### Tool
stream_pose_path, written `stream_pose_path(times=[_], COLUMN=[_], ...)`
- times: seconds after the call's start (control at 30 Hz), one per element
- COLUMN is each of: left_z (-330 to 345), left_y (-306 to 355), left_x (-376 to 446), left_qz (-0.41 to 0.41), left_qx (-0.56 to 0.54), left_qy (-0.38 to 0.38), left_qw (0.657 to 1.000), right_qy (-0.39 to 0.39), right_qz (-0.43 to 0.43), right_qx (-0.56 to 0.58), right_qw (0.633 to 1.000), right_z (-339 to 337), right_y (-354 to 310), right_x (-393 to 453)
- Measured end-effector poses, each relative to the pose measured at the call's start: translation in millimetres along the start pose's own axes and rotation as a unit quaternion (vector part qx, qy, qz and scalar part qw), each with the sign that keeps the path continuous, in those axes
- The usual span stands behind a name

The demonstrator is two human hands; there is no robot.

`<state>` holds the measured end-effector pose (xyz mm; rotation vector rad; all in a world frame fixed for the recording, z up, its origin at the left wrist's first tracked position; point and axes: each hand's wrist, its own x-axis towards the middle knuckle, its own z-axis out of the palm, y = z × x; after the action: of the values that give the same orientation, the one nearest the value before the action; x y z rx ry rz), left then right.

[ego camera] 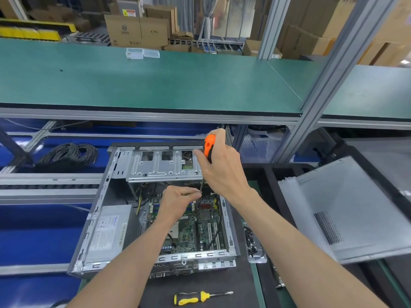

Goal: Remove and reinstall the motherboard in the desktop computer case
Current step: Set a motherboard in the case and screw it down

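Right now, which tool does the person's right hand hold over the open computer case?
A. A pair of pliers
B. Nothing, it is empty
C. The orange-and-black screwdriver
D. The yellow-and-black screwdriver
C: the right hand grips the orange-and-black screwdriver above the motherboard, the left hand pinches near its tip, while the yellow-and-black screwdriver lies unused on the mat in front of the case.
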<state>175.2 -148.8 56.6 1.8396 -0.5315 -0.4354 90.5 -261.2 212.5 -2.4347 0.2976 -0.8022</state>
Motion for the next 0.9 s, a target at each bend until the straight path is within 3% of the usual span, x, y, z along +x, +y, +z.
stream_pose_path(times=[0.9], left_z=[1.9], left_y=[-0.7], left_x=[-2.7], left_qz=[-0.001], left_qx=[-0.008], left_qy=[-0.003], left_qw=[1.0], right_qy=[-0.004], right_qz=[-0.004], right_qx=[-0.011], right_qw=[1.0], right_z=[6.0], right_y=[-1.6], right_x=[-1.3])
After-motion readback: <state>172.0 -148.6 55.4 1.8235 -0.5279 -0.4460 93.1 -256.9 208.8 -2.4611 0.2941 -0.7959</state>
